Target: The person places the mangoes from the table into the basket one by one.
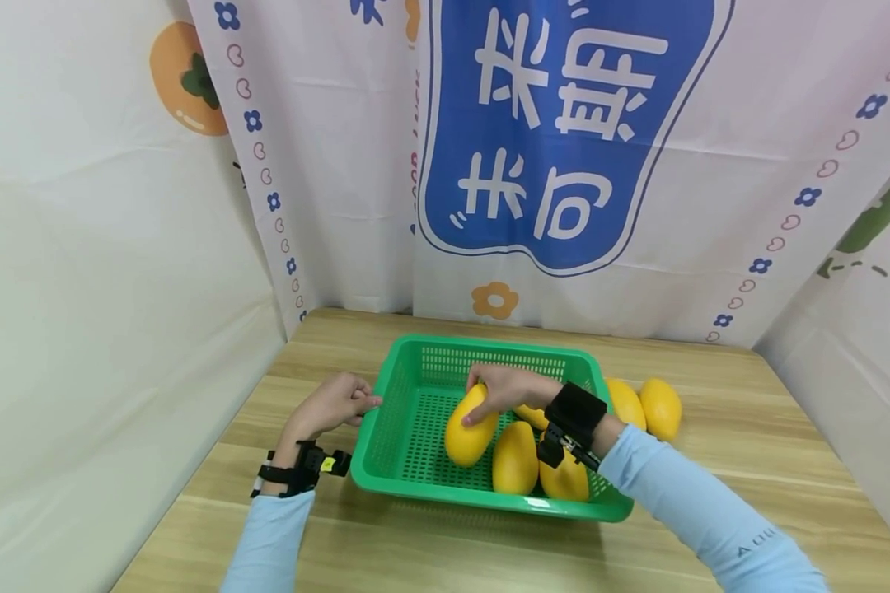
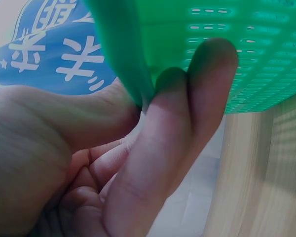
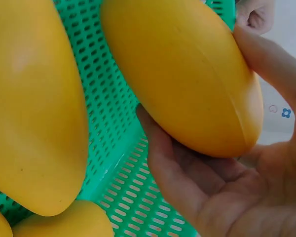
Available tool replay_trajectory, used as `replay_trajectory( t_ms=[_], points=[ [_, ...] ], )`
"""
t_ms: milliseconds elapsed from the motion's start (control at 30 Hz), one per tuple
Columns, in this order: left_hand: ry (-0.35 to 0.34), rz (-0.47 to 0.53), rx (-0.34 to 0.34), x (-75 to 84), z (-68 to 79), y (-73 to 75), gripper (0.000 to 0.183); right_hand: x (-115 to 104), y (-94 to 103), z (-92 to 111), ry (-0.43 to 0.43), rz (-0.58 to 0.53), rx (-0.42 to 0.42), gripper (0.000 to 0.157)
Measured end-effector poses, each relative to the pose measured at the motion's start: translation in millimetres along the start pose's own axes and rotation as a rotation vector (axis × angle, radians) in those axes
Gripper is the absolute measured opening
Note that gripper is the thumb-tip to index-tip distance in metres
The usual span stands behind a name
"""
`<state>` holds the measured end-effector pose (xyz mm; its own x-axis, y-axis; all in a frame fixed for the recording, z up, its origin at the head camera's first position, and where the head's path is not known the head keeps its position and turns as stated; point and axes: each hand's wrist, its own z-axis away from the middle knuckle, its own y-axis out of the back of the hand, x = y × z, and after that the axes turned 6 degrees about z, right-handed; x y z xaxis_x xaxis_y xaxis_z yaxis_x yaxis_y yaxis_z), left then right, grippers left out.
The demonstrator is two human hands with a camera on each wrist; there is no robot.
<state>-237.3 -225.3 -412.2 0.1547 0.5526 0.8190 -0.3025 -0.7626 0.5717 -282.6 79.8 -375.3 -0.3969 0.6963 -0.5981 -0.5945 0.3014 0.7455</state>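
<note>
A green plastic basket (image 1: 482, 494) with slotted walls stands on the wooden table. Its left rim is pinched by my left hand (image 1: 335, 405); in the left wrist view the thumb lies on one side of the rim (image 2: 126, 54) and the fingers on the other. My right hand (image 1: 506, 387) reaches into the basket and grips a yellow mango (image 1: 469, 432), thumb on one side and fingers on the other. Beside it inside the basket lie another mango (image 1: 515, 459), one more at the right (image 1: 564, 479), and a partly hidden one behind.
Two mangoes, one of them at the far right (image 1: 661, 409), lie on the table (image 1: 742, 461) just outside the basket's right wall. A printed cloth (image 1: 356, 247) hangs behind the table, and plain cloth (image 1: 119, 329) closes off the left side.
</note>
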Motion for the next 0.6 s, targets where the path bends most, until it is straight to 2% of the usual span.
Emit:
replay_trajectory(
  t_ms=[600],
  points=[
    [0.008,0.006,0.008,-0.3,-0.9,-0.5,0.033,6,-7.7,-23,-0.087,0.090,-0.102,0.043]
  ],
)
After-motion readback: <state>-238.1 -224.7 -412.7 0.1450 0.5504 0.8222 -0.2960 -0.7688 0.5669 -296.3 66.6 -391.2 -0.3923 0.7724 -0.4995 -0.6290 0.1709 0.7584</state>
